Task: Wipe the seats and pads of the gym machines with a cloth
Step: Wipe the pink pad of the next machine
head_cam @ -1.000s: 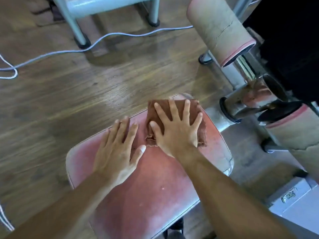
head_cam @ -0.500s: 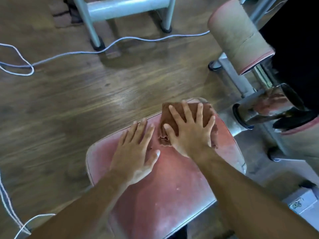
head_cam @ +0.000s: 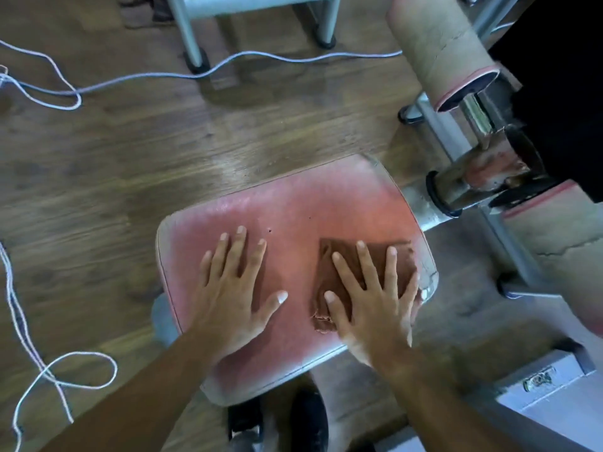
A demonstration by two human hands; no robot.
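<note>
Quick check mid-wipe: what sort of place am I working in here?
Most likely a gym: a worn pink padded machine seat, tan cylindrical foam roller pads on a grey metal frame, all on wooden plank flooring.

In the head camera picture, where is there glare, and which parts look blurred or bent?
Head view: glare brightens the far part of the pink seat and the wooden floor beyond it; the right hand on the brown cloth is slightly smeared; the wide lens bends the machine frame at the top edge.
</note>
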